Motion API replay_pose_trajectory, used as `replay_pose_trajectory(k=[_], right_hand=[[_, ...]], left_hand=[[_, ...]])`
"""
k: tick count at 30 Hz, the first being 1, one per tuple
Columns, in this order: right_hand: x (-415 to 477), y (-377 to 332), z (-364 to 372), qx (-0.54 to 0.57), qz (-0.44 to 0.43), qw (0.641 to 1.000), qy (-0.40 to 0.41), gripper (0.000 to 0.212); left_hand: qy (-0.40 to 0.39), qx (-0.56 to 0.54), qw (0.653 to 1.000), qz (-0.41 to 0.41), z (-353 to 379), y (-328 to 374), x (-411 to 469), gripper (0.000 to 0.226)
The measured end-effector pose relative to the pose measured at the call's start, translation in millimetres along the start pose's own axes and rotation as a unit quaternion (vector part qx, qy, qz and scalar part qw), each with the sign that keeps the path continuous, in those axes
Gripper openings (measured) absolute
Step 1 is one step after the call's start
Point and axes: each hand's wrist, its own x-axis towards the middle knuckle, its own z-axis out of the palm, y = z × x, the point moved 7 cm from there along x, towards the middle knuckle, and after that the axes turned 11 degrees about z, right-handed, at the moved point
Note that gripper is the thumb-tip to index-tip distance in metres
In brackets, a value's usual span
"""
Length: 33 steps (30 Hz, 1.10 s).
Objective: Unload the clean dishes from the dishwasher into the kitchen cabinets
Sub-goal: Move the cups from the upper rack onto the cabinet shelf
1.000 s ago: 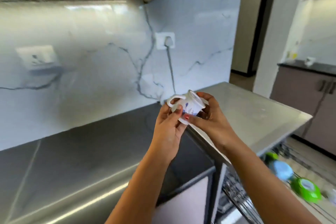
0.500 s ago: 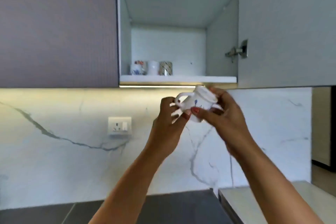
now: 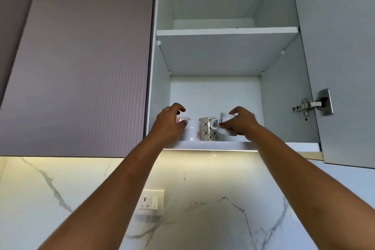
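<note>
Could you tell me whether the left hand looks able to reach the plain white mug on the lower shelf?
Probably yes: the left hand is already at the white mug, apparently touching its rim, with nothing between them. The right hand holds another cup further right.

Lower cabinet shelf (image 3: pixel 300 145), white, front edge lit from beneath. Standing directly on it, in a close row left of centre: red-patterned cup (image 3: pixel 181 119) at the back left, plain white mug (image 3: pixel 192 131), grey diamond-patterned mug (image 3: pixel 208 131). Upper shelf (image 3: pixel 227 31) above, top surface hidden from below.
</note>
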Motion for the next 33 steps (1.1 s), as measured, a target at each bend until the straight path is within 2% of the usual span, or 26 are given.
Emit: replay_pose_trajectory(k=[4, 9, 14, 16, 20, 27, 33], right_hand=[[17.1, -5.1, 29.9, -0.101, -0.009, 0.993, -0.062, 0.038], [23.4, -7.1, 52.9, -0.140, 0.002, 0.979, -0.149, 0.027], [24.7, -8.3, 58.8, -0.172, -0.006, 0.970, -0.173, 0.026], [25.9, -9.6, 62.9, -0.188, -0.014, 0.965, -0.183, 0.032], [28.4, -13.9, 71.5, -0.194, -0.036, 0.963, -0.182, 0.046], [25.7, -18.0, 72.4, -0.202, -0.071, 0.965, -0.153, 0.033], [20.3, -18.8, 66.9, -0.251, -0.112, 0.954, -0.123, 0.046]], left_hand=[[-0.050, 0.003, 0.999, -0.010, 36.6, -13.6, 21.3, 0.038], [-0.049, 0.022, 0.997, -0.057, 53.1, -34.9, 27.6, 0.038], [-0.116, -0.001, 0.989, -0.090, 62.4, -38.4, 26.3, 0.043], [-0.133, 0.002, 0.987, -0.088, 64.2, -38.0, 25.4, 0.041], [-0.146, 0.007, 0.986, -0.079, 65.6, -36.5, 25.1, 0.039], [-0.146, 0.027, 0.985, -0.086, 65.5, -39.9, 24.3, 0.041], [-0.139, 0.027, 0.986, -0.090, 64.3, -39.4, 23.0, 0.041]])
